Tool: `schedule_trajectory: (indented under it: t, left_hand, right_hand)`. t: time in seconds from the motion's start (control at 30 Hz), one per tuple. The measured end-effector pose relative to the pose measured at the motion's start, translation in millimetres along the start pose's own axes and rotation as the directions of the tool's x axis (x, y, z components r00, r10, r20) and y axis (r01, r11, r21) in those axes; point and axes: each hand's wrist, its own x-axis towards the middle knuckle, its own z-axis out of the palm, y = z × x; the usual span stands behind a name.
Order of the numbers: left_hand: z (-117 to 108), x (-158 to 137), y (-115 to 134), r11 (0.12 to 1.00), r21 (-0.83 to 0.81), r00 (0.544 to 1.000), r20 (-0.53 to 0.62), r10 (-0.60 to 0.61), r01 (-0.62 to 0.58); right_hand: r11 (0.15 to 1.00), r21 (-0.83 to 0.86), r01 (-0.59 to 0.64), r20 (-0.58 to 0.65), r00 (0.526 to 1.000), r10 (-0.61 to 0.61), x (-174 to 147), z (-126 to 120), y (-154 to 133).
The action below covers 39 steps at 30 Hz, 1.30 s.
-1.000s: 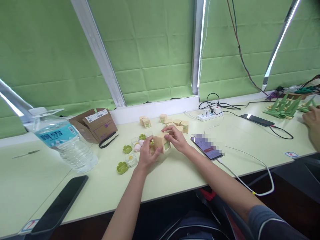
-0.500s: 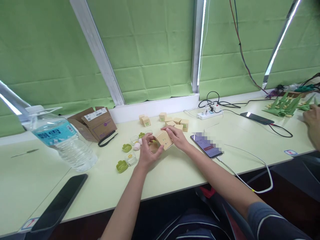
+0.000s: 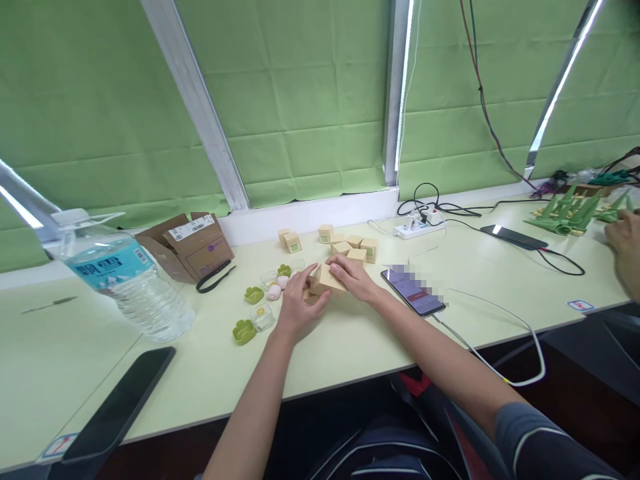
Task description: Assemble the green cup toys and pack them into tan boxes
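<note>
Between my two hands is a small tan cardboard box (image 3: 329, 279), held just above the table. My left hand (image 3: 299, 303) grips its left side with thumb and fingers. From the right, my right hand (image 3: 353, 277) holds its upper edge and corner. To the left lie green flower-shaped dishes (image 3: 244, 331), a clear cup with a yellow mark (image 3: 263, 317) and small pinkish-white rounded pieces (image 3: 274, 292). Behind my hands stand several similar small tan boxes (image 3: 357, 255), some with a green window.
A large water bottle (image 3: 135, 287) and an opened brown carton (image 3: 193, 250) stand left. A dark phone (image 3: 123, 400) lies near the front edge, a lit phone (image 3: 413, 293) with a white cable on the right. Beyond are a power strip (image 3: 420, 227), green cone-shaped pieces (image 3: 567, 213) and another person's hand (image 3: 624, 243).
The box has turned and tilted between my hands, so its face with small printed marks no longer shows. My hands have shifted slightly around it.
</note>
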Motion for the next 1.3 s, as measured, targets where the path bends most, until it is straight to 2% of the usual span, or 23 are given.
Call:
schedule_trajectory:
  t: [0.13,0.2,0.37,0.63,0.77,0.9,1.2,1.3]
  left_hand:
    - [0.7,0.2,-0.8,1.000,0.020,0.999,-0.025,-0.020,0.021]
    - [0.9,0.1,-1.9,0.999,0.015,0.998,-0.050,-0.041,0.041]
    - [-0.3,0.4,-8.7,0.993,-0.018,0.986,-0.118,-0.116,0.114]
    - [-4.4,1.3,-11.6,0.985,-0.107,0.988,-0.068,-0.139,0.132]
    - [-3.2,0.7,-11.7,0.982,-0.146,0.990,-0.046,-0.131,0.123]
    - [-2.0,0.0,-13.0,0.976,-0.178,0.991,-0.028,-0.130,0.123]
    - [-5.6,-0.2,-7.4,0.985,-0.144,0.996,0.008,-0.092,0.092]
    - [-5.9,-0.5,-4.6,0.990,-0.136,0.999,0.016,-0.047,0.048]
  right_hand:
    - [0.990,0.056,0.133,0.071,0.988,-0.137,1.1,-2.6,-3.6]
    - [0.987,0.043,0.157,0.074,0.984,-0.160,0.8,-2.2,-5.6]
    - [0.992,0.048,0.120,0.044,0.991,-0.123,-1.9,1.2,-9.1]
    - [0.989,0.076,0.124,-0.022,0.992,-0.122,-1.5,-0.3,-6.3]
    - [0.991,0.072,0.110,-0.040,0.993,-0.107,-0.3,-1.8,-4.0]
    - [0.987,0.065,0.145,-0.048,0.989,-0.142,0.5,-3.0,-4.1]
    - [0.986,0.062,0.154,-0.026,0.988,-0.152,0.0,-4.5,-3.0]
    - [0.985,0.048,0.168,-0.017,0.986,-0.168,0.3,-5.0,-2.2]
